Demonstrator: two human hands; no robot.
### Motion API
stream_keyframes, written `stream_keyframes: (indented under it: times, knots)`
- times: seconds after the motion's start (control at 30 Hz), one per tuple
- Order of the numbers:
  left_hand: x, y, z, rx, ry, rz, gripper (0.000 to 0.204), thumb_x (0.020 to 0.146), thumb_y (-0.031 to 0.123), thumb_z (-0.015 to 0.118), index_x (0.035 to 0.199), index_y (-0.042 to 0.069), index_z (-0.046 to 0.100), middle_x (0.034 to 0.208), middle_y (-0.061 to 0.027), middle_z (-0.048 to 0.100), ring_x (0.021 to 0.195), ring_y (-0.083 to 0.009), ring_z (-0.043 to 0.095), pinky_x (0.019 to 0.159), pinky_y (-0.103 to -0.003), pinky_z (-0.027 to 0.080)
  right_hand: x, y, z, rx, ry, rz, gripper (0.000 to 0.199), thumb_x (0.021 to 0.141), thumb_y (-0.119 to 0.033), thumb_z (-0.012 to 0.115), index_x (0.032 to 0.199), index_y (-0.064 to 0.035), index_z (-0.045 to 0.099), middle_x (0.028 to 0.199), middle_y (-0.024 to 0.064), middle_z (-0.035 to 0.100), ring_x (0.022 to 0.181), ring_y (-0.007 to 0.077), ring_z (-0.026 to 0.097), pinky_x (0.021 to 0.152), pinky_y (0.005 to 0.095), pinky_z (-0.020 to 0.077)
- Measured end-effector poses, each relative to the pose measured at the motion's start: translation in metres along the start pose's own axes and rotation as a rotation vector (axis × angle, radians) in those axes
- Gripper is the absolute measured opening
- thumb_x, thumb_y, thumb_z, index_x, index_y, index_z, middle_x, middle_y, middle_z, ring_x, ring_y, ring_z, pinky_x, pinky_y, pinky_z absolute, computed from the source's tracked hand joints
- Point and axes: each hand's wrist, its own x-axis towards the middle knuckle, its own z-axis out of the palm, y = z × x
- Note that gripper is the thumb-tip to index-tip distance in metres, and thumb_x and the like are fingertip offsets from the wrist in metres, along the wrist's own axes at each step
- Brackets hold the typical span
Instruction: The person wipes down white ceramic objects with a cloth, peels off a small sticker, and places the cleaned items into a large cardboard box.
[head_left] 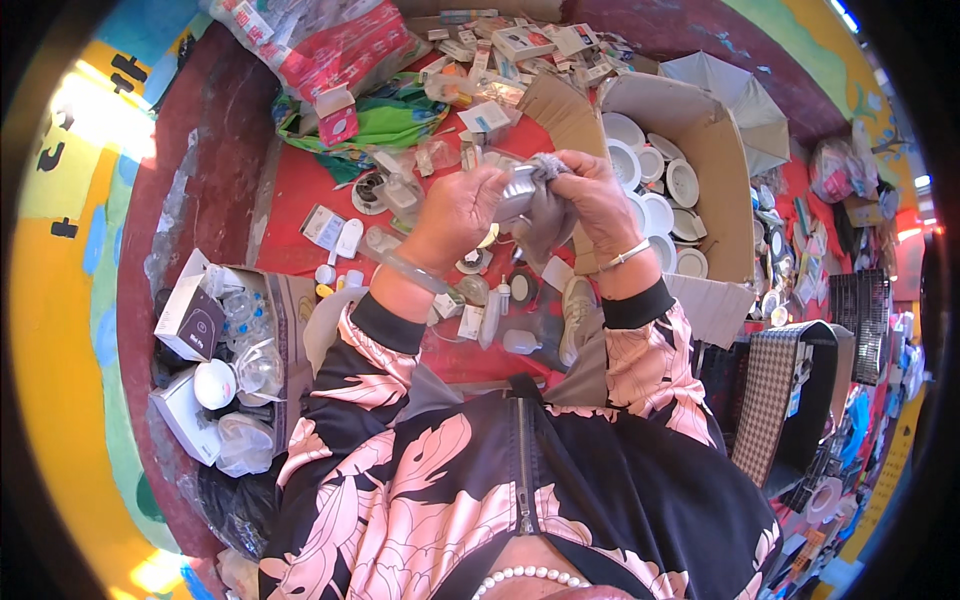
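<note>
My left hand (455, 212) is closed round a silvery, ribbed, round piece (514, 194) with a clear part at its far side; its exact kind I cannot make out. A grey cloth (548, 222) is pinched in my right hand (598, 205), pressed against that piece, its lower end hanging loose. Both hands are raised in front of me, close together. Below them on the red ground cloth lie a white bottle-shaped piece (492, 318), a dark round disc (523, 288) and several small white and clear parts.
Right of my hands stands an open cardboard box (715, 130) full of round white fittings. Small packages (520, 42) are heaped at the back, near a green cloth (400, 125). At left, a carton (292, 330) holds clear plastic pieces. A black crate (858, 310) stands far right.
</note>
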Motion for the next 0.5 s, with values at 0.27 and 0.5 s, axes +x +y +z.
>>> stream_keyframes:
  times: [0.27, 0.5]
  knots:
    - [0.006, -0.004, -0.003, -0.550, 0.171, -0.339, 0.031, 0.093, 0.027, 0.052, 0.091, -0.002, 0.062, 0.077, 0.0007, 0.060, 0.068, -0.0076, 0.055, 0.059, -0.024, 0.045, 0.015, 0.008, -0.031, 0.678, 0.231, -0.345, 0.018, 0.086, -0.004, 0.046, 0.097, -0.0018, 0.060, 0.092, 0.0089, 0.063, 0.082, 0.0182, 0.062, 0.075, 0.0296, 0.0509]
    - [0.012, -0.004, -0.013, -1.053, 0.253, -0.493, 0.033, 0.093, 0.029, 0.048, 0.104, 0.000, 0.058, 0.096, -0.0082, 0.063, 0.084, -0.0157, 0.062, 0.075, -0.029, 0.051, 0.003, -0.007, -0.037, 0.432, 0.068, -0.180, 0.021, 0.086, -0.001, 0.050, 0.106, 0.0016, 0.058, 0.096, 0.0094, 0.063, 0.084, 0.0173, 0.062, 0.076, 0.0276, 0.0511]
